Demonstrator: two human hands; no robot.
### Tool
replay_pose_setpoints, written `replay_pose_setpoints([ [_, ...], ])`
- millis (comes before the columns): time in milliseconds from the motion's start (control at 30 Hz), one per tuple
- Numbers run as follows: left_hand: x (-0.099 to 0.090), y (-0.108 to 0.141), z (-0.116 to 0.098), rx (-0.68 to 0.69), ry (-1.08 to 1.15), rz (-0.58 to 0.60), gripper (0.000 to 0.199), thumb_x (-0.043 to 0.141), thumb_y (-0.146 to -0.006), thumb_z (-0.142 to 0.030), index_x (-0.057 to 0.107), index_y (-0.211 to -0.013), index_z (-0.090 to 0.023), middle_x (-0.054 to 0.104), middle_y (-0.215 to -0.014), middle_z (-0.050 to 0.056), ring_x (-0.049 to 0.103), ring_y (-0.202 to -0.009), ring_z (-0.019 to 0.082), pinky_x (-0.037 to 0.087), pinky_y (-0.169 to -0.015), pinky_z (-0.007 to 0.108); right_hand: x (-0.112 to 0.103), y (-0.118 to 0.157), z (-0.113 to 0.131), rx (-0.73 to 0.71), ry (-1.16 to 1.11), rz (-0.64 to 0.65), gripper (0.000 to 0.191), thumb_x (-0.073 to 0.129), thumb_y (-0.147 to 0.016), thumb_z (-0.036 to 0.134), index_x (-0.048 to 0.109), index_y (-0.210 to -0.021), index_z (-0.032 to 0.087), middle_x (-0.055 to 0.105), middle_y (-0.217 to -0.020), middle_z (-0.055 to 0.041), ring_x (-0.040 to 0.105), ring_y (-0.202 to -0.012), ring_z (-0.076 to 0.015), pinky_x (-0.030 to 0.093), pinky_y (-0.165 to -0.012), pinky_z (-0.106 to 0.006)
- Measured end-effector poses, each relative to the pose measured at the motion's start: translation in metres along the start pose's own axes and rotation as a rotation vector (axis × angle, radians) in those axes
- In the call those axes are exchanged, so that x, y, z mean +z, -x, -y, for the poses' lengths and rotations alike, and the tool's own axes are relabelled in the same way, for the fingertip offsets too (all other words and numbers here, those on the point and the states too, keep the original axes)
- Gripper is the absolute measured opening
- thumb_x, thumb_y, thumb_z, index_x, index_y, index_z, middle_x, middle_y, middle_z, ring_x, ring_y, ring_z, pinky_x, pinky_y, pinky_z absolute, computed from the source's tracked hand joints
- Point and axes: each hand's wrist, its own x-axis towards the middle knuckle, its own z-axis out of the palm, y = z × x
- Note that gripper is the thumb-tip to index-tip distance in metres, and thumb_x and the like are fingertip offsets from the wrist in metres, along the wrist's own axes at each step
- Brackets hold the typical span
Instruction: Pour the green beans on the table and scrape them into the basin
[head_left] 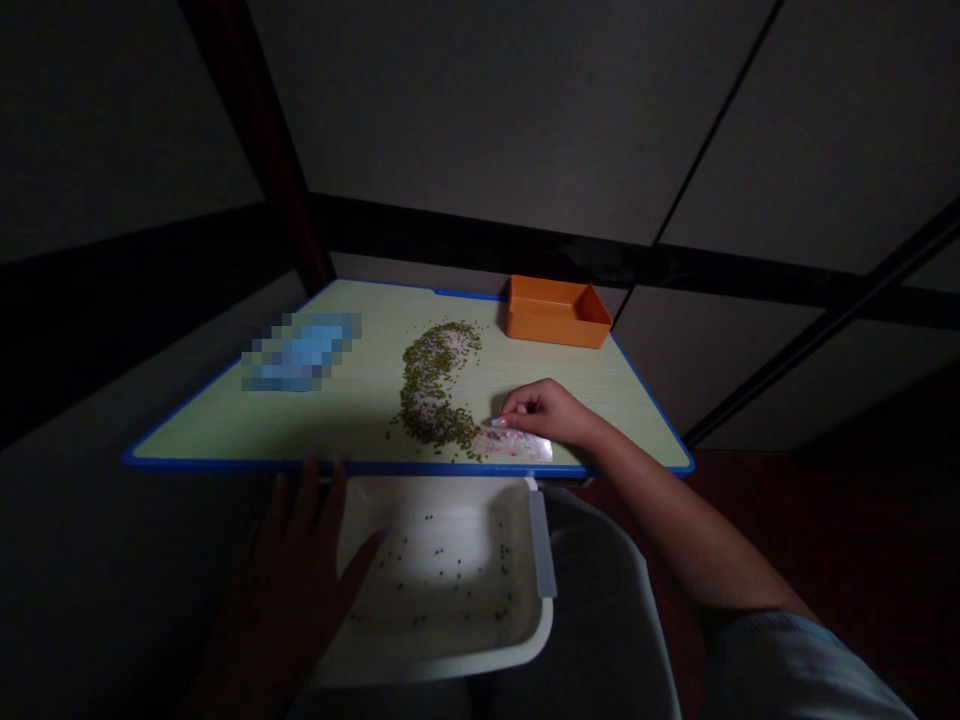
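Note:
A loose pile of small green beans (pixel 427 380), like mung beans, lies mid-table with pale grains mixed in. My right hand (pixel 551 410) rests at its near right side, thumb and fingertips pinched together. Whatever is between those fingertips is too small or hidden to make out. Just under them lies a shiny pink-patterned card or packet (pixel 521 446), its left end touching scattered beans. My left hand (pixel 300 560), dim in shadow, spreads its fingers over the left side of a white basin (pixel 517 650). Several beans are scattered on the basin's floor.
The pale table (pixel 360 300) has a blue edge, with the basin below its front side. An orange open box (pixel 559 325) stands at the back right corner. A blurred blue object (pixel 307 352) lies at the left. Dark panels rise behind the table.

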Motion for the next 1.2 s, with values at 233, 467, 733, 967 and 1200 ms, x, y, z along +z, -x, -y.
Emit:
replay_pose_setpoints([
  [233,-0.002,-0.0006,-0.0028,-0.019,0.009,0.015,0.085,0.023,-0.084,-0.067,0.008,-0.151,-0.018,0.021,-0.16,0.02,0.019,-0.147,0.043,0.034,-0.108,0.059,0.0015,-0.0007,0.0026,-0.017,0.009,-0.023,0.046,0.068,-0.074,0.056,0.069,-0.075,0.01,0.053,-0.055,0.0023,0.038,-0.049,-0.0066,0.027,-0.048,-0.021],
  [467,-0.0012,-0.0009,-0.0018,-0.021,0.009,0.024,0.086,0.022,-0.083,-0.068,0.012,-0.151,-0.016,0.021,-0.16,0.022,0.017,-0.147,0.043,0.034,-0.108,0.059,0.0045,-0.0032,0.0007,-0.049,0.084,-0.039,0.036,0.067,-0.079,0.046,0.07,-0.076,0.011,0.05,-0.053,0.0035,0.036,-0.049,-0.0064,0.025,-0.049,-0.021],
  [733,0.0012,0.0003,-0.0009,-0.012,0.009,-0.003,0.086,0.021,-0.083,-0.068,0.01,-0.151,-0.016,0.02,-0.16,0.022,0.018,-0.147,0.044,0.034,-0.107,0.059,0.0059,-0.0037,0.0024,-0.056,0.12,-0.066,0.026,0.068,-0.08,0.037,0.07,-0.076,0.011,0.048,-0.052,0.0045,0.037,-0.05,-0.0062,0.026,-0.05,-0.021],
  [967,0.0001,-0.0006,-0.001,0.004,-0.003,-0.002,0.088,0.021,-0.083,-0.069,0.012,-0.151,-0.014,0.022,-0.158,0.024,0.018,-0.147,0.044,0.034,-0.107,0.059,0.0057,-0.004,0.0029,-0.026,0.114,-0.084,0.033,0.067,-0.08,0.043,0.069,-0.075,0.011,0.049,-0.052,0.0038,0.037,-0.049,-0.0066,0.027,-0.05,-0.021],
  [1200,-0.0018,0.0003,-0.0017,-0.017,0.002,0.01,0.086,0.023,-0.083,-0.068,0.011,-0.151,-0.016,0.024,-0.158,0.022,0.018,-0.147,0.043,0.034,-0.108,0.059,0.0065,-0.0034,0.005,-0.054,0.143,-0.084,0.043,0.067,-0.078,0.053,0.07,-0.075,0.011,0.049,-0.051,0.004,0.036,-0.049,-0.0064,0.027,-0.05,-0.021],
])
